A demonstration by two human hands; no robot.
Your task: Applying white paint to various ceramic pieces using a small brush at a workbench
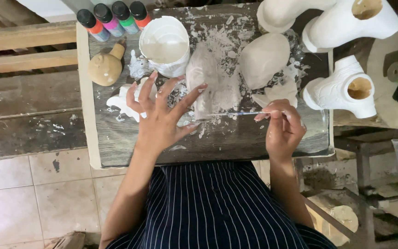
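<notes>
Plaster crumbs lie scattered over the dark table point(236, 143) in front of me. My left hand point(162, 115) is spread wide, fingers splayed and gripping nothing, hovering over a small white figure point(121, 102) at the table's left side. My right hand point(283, 127) is closed around a thin brush point(229, 113), pinched at its end between thumb and fingertips, the shaft lying level and pointing left towards my other hand. The brush tip sits just in front of a pale, upright cast point(202, 83) in the middle of the table. Behind my left hand stands a white cup point(164, 46) with white liquid inside. Left of it lies a tan, bulb-shaped piece point(105, 68), and beyond that four paint bottles point(112, 18) with black caps stand in a row. A rounded white cast point(263, 60) rests behind my right hand. White boot-shaped casts point(342, 87) sit at the right edge, well apart from the brush.
</notes>
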